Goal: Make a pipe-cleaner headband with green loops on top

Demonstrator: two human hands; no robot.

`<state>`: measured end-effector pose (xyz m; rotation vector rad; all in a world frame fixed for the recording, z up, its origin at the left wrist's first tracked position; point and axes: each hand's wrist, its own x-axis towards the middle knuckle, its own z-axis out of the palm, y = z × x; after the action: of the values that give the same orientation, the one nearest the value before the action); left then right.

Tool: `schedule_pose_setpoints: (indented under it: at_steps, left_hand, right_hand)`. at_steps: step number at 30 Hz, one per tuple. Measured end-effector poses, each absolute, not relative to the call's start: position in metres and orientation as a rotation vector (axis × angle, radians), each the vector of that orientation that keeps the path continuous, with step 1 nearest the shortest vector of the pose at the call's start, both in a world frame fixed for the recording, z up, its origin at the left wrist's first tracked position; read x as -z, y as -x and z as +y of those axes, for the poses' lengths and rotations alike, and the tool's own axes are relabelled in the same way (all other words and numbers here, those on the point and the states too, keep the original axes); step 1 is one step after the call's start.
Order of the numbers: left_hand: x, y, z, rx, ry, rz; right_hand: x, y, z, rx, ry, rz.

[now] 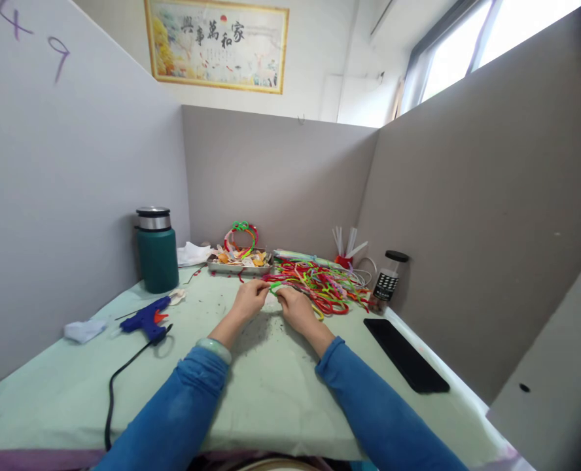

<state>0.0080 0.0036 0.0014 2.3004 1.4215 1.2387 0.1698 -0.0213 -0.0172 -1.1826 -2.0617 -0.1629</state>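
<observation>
- From the head camera we see the left hand (250, 297) and the right hand (294, 306) close together over the pale green table (271, 399), the fingers of both pinched closed.
- A green pipe cleaner (274, 288) spans the small gap between them. Each hand seems to grip one end, though the piece is small and blurred.
- A heap of coloured pipe cleaners (322, 284) lies just beyond the right hand.
- A blue glue gun (146, 319) rests well to the left of the left hand.

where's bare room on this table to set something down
Bare cloth: front left, beside the glue gun's cord, and between right sleeve and black phone. Crowded at the back: tray, pipe cleaner pile, jar. The left hand and right hand pinch a green pipe cleaner.
</observation>
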Motion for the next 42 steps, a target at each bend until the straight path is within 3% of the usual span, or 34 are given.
schedule_pose_setpoints:
  at_steps: [12, 25, 36, 42]
  left_hand:
    - [-0.002, -0.008, 0.001, -1.238, -2.352, 1.44]
    - [0.001, -0.007, 0.003, -1.119, -2.476, 1.438]
    - [0.0, -0.01, -0.007, -0.965, -2.625, 1.149]
    - [0.001, -0.01, -0.009, -0.976, -2.644, 1.108]
  right_hand:
    - [0.011, -0.17, -0.026, 0.215, 1.293, -2.115]
    - [0.004, -0.174, -0.031, 0.269, 1.072, -1.967]
    - [0.011, -0.181, -0.017, 0.11, 1.166, -1.919]
    - [0.011, -0.186, -0.01, -0.201, 1.222, -1.974]
